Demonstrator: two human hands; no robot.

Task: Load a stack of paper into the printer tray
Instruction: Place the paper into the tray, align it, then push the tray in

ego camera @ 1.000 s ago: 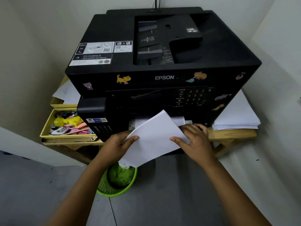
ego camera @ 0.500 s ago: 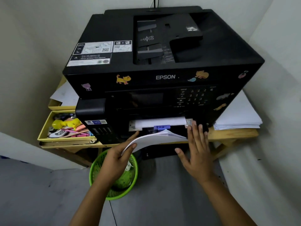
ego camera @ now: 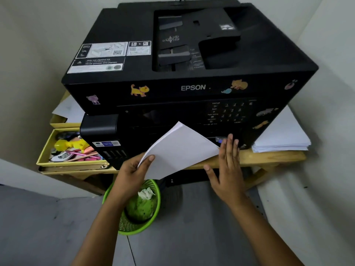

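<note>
A black Epson printer (ego camera: 192, 87) with animal stickers stands on a wooden table (ego camera: 269, 156). My left hand (ego camera: 132, 171) grips the lower left edge of a thin white paper stack (ego camera: 178, 150), thumb on top; the stack is tilted up in front of the printer's lower front and hides the tray opening. My right hand (ego camera: 228, 164) is held flat with straight fingers against the stack's right edge, fingertips near the printer's front by a small blue tab (ego camera: 219, 140).
More white paper (ego camera: 282, 135) is piled on the table right of the printer. A yellow tray (ego camera: 46, 148) of stationery sits at the left. A green mesh bin (ego camera: 138, 206) with crumpled paper stands on the floor under my left hand.
The stack, lying nearly flat at the tray opening half a second ago, is now tilted up again in my left hand. My right hand stays flat at its right edge.
</note>
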